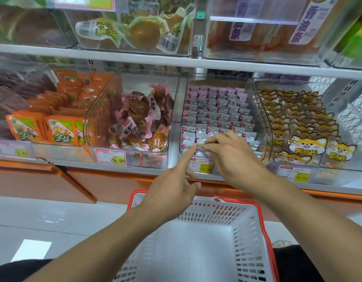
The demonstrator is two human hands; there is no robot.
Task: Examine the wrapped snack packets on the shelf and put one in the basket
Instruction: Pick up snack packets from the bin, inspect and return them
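A: Where are the wrapped snacks?

B: The small silvery-white plastic snack packets with pink ends [216,112] stand in tight rows inside the clear acrylic bin [266,127] on the middle shelf, between the bin of brown pink-wrapped sweets [139,119] and the bin of yellow fox-print bags [298,123].

A: And the hands?

B: The right hand [226,153] lies over the front row, its fingers bent down and pinching one packet at its near edge. The left hand [174,188] is mostly relaxed, its forefinger stretched out with the tip touching that same packet, holding nothing.

A: How will a packet handle?

B: I judge it very light, with thin, crinkly, rather slippery film and soft contents that could crush. Best taken by the crimped end seal, or lightly across the flat faces, since the neighbours press close.

A: The basket?

B: The white slotted plastic basket with the orange-red rim [263,216] sits directly below the hands, nothing visible inside.
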